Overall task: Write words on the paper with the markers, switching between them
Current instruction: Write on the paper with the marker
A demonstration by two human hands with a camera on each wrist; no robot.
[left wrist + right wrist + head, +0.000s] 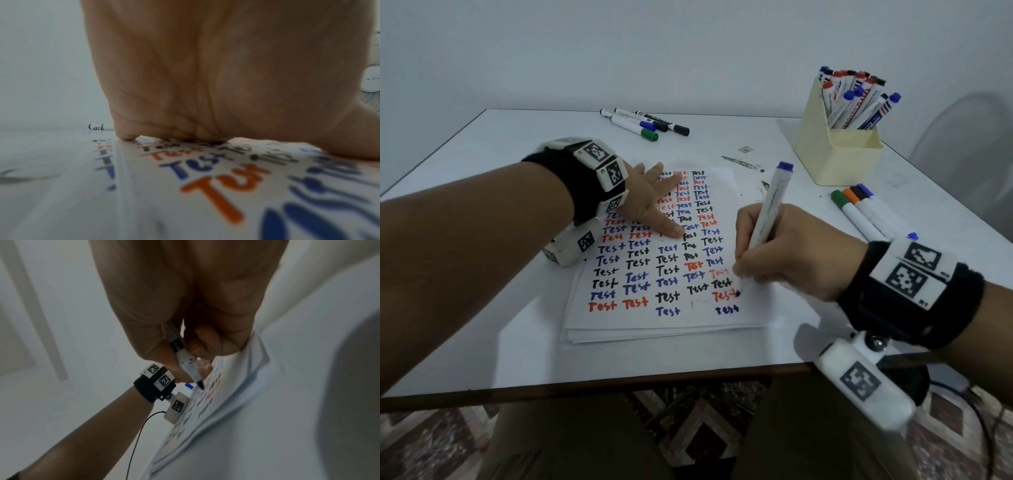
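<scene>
A stack of white paper (pixel 681 322) lies in the middle of the table, covered with rows of "Test" in black, blue and red. My left hand (pixel 654 202) lies flat on its upper left part with straight fingers; the left wrist view shows the palm (pixel 205 81) down on the sheet (pixel 205 186). My right hand (pixel 780 253) grips a white marker (pixel 767 212) with a blue end, held upright. Its dark tip (pixel 738 293) touches the paper beside a red "Test" near the lower right. In the right wrist view the fingers pinch the marker (pixel 186 363) just above its tip.
A cream holder (pixel 835 154) full of markers stands at the back right. Several loose markers (pixel 863 212) lie to the right of the paper, and several more (pixel 643 125) at the back centre. The table's near edge (pixel 619 387) runs just below the paper.
</scene>
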